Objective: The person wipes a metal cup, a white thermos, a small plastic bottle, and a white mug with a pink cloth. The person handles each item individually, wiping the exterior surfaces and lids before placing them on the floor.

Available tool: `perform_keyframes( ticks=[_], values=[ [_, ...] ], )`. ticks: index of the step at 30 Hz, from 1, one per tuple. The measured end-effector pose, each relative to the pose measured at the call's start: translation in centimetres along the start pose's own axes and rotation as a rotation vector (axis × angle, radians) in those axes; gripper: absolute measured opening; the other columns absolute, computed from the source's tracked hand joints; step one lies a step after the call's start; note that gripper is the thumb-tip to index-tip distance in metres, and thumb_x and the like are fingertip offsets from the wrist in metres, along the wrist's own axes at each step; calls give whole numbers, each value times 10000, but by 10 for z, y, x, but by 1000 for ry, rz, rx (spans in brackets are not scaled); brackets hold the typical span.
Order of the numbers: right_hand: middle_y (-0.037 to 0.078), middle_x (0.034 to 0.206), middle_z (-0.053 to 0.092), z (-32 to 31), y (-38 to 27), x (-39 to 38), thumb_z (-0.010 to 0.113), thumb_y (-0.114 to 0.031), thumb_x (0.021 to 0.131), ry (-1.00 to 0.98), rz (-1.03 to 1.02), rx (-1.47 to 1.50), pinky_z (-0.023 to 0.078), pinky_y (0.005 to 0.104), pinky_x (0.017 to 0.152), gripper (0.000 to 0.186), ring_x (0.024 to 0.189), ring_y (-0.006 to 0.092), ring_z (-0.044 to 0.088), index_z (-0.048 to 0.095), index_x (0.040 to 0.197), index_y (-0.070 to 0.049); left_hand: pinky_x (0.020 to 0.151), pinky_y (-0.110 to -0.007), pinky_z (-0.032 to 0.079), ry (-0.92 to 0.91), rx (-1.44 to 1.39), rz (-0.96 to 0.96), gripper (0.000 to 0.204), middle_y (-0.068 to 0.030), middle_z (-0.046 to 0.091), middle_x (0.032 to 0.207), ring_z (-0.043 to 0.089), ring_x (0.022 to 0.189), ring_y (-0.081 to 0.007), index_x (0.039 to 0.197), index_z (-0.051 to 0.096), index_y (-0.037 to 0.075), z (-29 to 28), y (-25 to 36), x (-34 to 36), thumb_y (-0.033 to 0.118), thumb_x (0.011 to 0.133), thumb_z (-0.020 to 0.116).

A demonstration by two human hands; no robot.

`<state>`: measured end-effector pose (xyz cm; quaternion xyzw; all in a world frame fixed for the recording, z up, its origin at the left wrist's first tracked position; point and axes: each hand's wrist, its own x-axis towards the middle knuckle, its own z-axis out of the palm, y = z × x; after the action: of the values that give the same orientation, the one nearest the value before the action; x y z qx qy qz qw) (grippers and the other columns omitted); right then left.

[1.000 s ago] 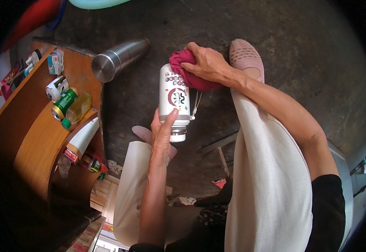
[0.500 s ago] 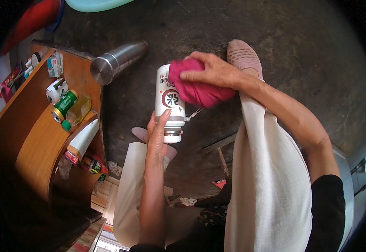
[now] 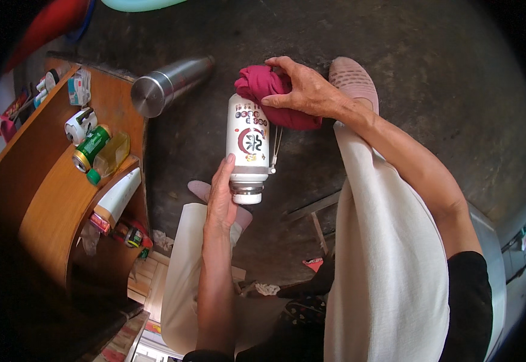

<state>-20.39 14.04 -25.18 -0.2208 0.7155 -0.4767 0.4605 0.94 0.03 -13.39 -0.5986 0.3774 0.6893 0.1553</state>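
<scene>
Dark concrete floor (image 3: 432, 72) fills the far and right part of the view. My legs in white trousers (image 3: 389, 253) extend from the near edge; my right foot in a pink shoe (image 3: 354, 78) rests on the floor at the far end.

Wooden shelf unit (image 3: 39, 199) stands at the left. On its upper surfaces lie a green can (image 3: 91, 147), a yellowish bottle (image 3: 111, 155) just beside it, and a white tube (image 3: 118, 194) nearer to me. Smaller items sit farther back on the shelf; they are too small to identify.

A steel flask (image 3: 167, 84) lies on its side on the floor, far left of centre, just beside the shelf corner.

The white bottle (image 3: 248, 145), printed with red and dark graphics, is held in mid-air at centre, between my knees, threaded neck pointing toward me. A thin cord hangs along its right side.

My left hand (image 3: 222, 202) grips the near end of the bottle; fingers wrapped partway round the body, thumb on the left side.

My right hand (image 3: 302, 90) is closed over a crimson cloth (image 3: 269, 90), fingers curled, pressing the cloth against the far end of the bottle.
</scene>
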Motion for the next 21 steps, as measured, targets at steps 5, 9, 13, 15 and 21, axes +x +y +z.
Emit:
perform_keyframes(
  ticks=[5,9,13,15,21],
  values=[
    [272,1199,632,10,3,11,830,-543,719,-69,72,178,559,424,909,890,1037,381,671,528,1367,-13,694,-407,617,-23,-176,-79,609,-153,667,1164,696,936,-236,1339,511,31,-12,-8,2,520,977,550],
    [240,1190,644,22,3,15,819,-532,741,-68,72,233,554,412,916,833,1019,362,676,538,1368,-61,678,-408,588,-82,-365,-119,664,-168,651,1195,675,979,-304,1372,486,57,-10,-19,2,561,948,575],
    [203,1201,652,32,-4,16,758,-448,839,-66,-56,171,507,409,996,682,1063,335,666,526,1360,-73,656,-399,567,-68,-410,-127,682,-174,650,1184,664,975,-350,1379,481,73,-8,-22,2,575,930,588],
    [210,1209,646,32,-4,18,746,-407,853,-53,-65,122,505,420,996,646,1090,348,653,523,1355,-67,644,-408,579,-65,-400,-117,624,-147,664,1152,678,927,-284,1331,512,68,-5,-19,2,515,915,637],
    [204,1233,630,27,-8,6,738,-254,872,-146,-143,74,498,415,1011,570,1125,319,637,490,1354,-75,617,-394,562,-49,-382,-137,610,-162,670,1119,673,893,-311,1324,524,73,-9,-7,4,524,921,600]
  ],
)
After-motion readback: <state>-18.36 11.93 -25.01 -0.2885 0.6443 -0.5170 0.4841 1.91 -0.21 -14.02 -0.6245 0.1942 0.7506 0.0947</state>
